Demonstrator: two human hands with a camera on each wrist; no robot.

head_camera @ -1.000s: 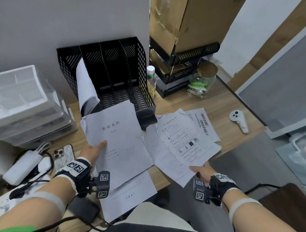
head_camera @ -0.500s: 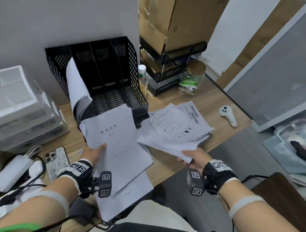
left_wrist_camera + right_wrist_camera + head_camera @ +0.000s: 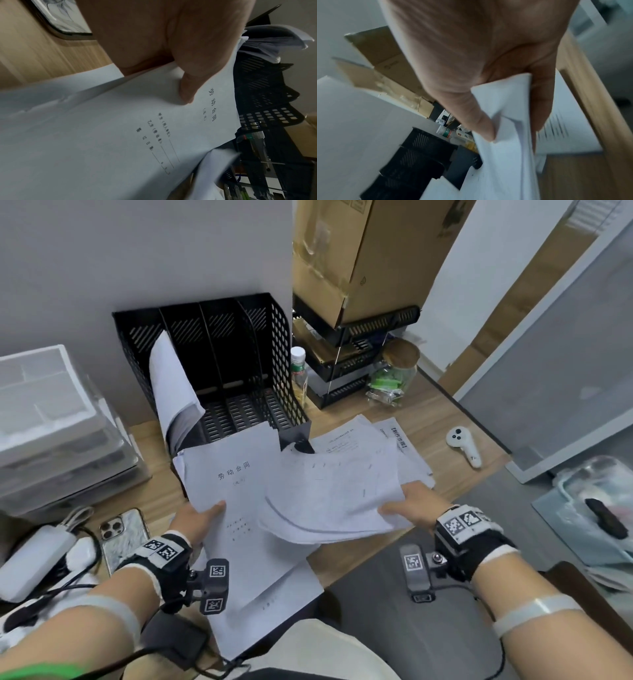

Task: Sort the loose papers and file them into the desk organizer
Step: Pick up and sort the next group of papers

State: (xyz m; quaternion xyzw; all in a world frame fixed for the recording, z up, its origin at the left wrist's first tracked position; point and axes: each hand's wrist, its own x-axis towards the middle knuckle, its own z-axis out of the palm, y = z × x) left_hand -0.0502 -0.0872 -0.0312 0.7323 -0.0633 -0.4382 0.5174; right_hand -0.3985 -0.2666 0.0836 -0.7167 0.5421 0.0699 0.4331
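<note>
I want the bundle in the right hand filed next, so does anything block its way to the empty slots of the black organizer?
The right hand pinches the bundle, and the organizer lies just beyond. Its three right slots look open; only the leftmost holds papers. The left hand's contract sheet overlaps the organizer's front edge.

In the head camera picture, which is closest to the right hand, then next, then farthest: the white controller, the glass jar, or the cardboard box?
From the right hand:
1. White controller, on the desk to its right.
2. Glass jar, farther back by the black trays.
3. Cardboard box, up on top, farthest.
</note>
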